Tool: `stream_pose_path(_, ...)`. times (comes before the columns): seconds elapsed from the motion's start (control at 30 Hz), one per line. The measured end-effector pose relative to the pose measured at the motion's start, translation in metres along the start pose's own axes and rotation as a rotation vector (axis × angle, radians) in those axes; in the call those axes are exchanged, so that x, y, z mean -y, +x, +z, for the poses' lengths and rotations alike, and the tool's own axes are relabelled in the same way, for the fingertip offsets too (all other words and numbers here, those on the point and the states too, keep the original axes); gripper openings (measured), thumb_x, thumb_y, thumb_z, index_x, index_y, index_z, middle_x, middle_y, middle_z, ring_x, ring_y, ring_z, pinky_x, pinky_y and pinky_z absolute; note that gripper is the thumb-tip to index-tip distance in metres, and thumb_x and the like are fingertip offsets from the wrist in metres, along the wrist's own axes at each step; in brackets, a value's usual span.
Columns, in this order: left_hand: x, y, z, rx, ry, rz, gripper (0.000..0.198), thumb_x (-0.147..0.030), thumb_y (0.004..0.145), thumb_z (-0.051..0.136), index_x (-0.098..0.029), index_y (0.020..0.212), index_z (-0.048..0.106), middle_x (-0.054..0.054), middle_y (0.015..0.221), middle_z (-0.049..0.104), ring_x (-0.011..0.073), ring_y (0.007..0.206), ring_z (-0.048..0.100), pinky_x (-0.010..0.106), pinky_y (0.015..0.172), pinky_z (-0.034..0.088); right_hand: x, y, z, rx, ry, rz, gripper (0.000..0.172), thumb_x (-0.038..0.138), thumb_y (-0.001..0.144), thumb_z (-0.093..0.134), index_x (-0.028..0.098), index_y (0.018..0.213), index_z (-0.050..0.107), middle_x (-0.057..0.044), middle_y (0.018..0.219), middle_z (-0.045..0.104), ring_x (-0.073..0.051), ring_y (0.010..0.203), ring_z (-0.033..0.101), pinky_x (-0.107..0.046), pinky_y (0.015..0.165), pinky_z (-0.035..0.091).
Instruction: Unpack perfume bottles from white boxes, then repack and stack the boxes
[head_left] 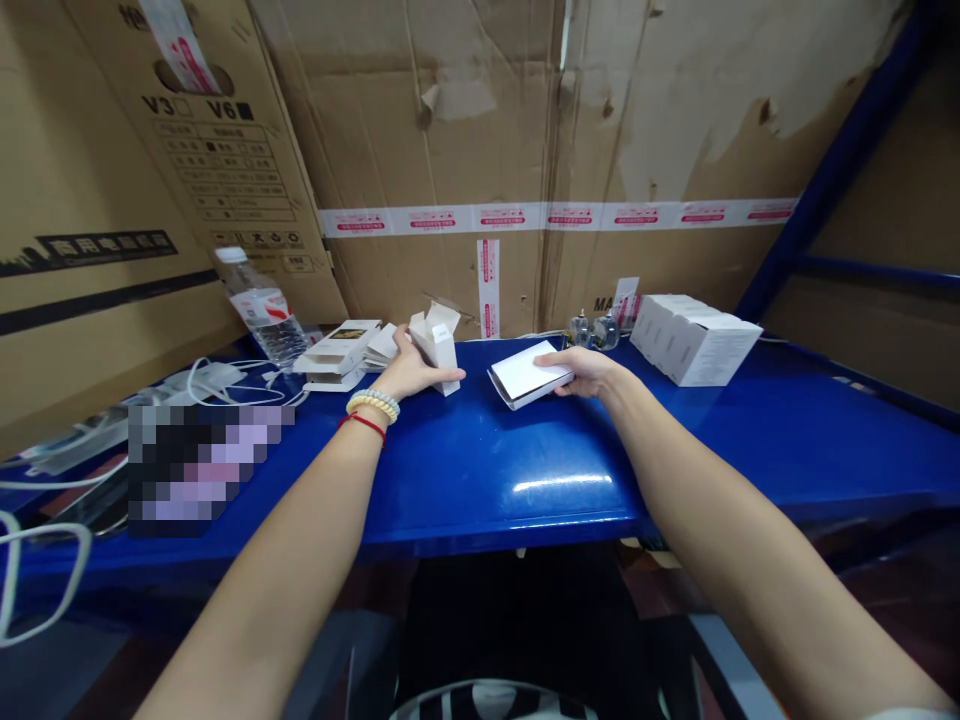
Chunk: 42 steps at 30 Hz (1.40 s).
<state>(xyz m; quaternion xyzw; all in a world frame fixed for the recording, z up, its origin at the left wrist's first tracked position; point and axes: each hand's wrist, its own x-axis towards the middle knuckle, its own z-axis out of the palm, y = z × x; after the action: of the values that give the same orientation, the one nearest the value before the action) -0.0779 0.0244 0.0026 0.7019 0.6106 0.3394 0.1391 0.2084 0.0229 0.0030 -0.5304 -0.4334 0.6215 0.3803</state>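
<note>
My left hand (409, 368) is wrapped round a small white carton (442, 348) with its top flaps standing open; the thumb crosses its front. In my right hand (589, 371) is a flattened white carton (529, 376), thumb on top and fingers beneath, held at a slant over the blue table. Just left of my left hand lie more flat white cartons (341, 352), stacked. Small clear glass-like pieces with metal parts (592, 331) sit behind my right hand.
Several white boxes (694, 340) stand in a row at the right of the blue table (465, 480). A water bottle (262, 310), white cables (232, 390) and a blurred-out item (202, 470) are at the left. Big cardboard sheets (450, 130) wall the back.
</note>
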Motion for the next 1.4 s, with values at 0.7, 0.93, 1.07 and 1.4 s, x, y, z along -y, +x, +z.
stream_pose_path(0.7, -0.059, -0.028, 0.041, 0.383, 0.020, 0.295, 0.068, -0.066, 0.070, 0.065, -0.021, 0.121, 0.059, 0.009, 0.116, 0.069, 0.0277, 0.103, 0.065, 0.037, 0.086, 0.050, 0.006, -0.002, 0.005, -0.122, -0.388, -0.139, 0.049, 0.067, 0.074, 0.063, 0.018, 0.074, 0.063, -0.009, 0.065, 0.062, -0.017, 0.054, 0.052, -0.026, 0.044, 0.039)
stream_pose_path(0.93, -0.055, -0.024, 0.047, 0.203, -0.072, 0.187, 0.049, -0.059, 0.091, 0.037, -0.019, 0.106, 0.062, 0.007, 0.085, 0.072, 0.0242, 0.084, 0.068, 0.036, 0.079, 0.051, 0.008, 0.005, -0.008, -0.075, -0.375, -0.115, 0.036, 0.046, 0.075, 0.054, 0.014, 0.071, 0.071, -0.014, 0.079, 0.070, -0.020, 0.064, 0.057, -0.030, 0.056, 0.044)
stream_pose_path(1.07, -0.054, -0.022, 0.052, 0.068, -0.027, 0.158, 0.044, -0.045, 0.096, 0.030, -0.015, 0.110, 0.059, 0.012, 0.092, 0.070, 0.0279, 0.093, 0.067, 0.039, 0.083, 0.050, 0.002, 0.008, -0.005, 0.012, -0.659, -0.327, 0.021, 0.012, 0.051, 0.068, 0.017, 0.070, 0.074, -0.003, 0.065, 0.066, -0.015, 0.061, 0.052, -0.026, 0.057, 0.040)
stream_pose_path(1.4, -0.062, -0.030, 0.056, -0.178, 0.442, 0.416, 0.038, -0.019, 0.086, 0.045, -0.018, 0.121, 0.062, 0.016, 0.142, 0.044, 0.0312, 0.124, 0.045, 0.047, 0.102, 0.039, -0.002, 0.009, -0.003, 0.168, -0.931, -0.406, 0.020, 0.013, 0.050, 0.072, 0.018, 0.069, 0.070, 0.005, 0.062, 0.063, -0.012, 0.062, 0.054, -0.023, 0.063, 0.041)
